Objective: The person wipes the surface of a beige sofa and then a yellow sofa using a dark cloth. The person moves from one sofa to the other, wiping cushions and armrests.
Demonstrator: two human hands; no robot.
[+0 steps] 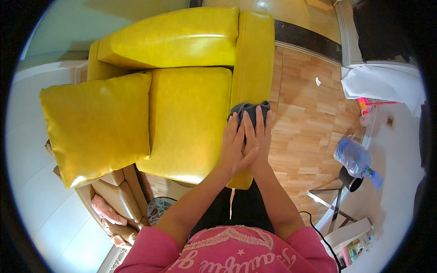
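Note:
A dark grey cloth lies bunched on the right armrest of a glossy yellow leather-like armchair. Both of my hands press it down against the armrest's front half. My left hand rests on the cloth's left side, its thumb crossing over the other hand. Fingers forward, my right hand covers the middle and right of the cloth. Part of the cloth is hidden under my hands. Left of them is the yellow seat cushion. A loose yellow pillow leans over the seat's left side.
Behind the seat rises the yellow backrest. Wood-look floor runs along the right, with a white scrap on it. A large blue water bottle stands by the wall. A brown sofa is at lower left; a black cable hangs at lower right.

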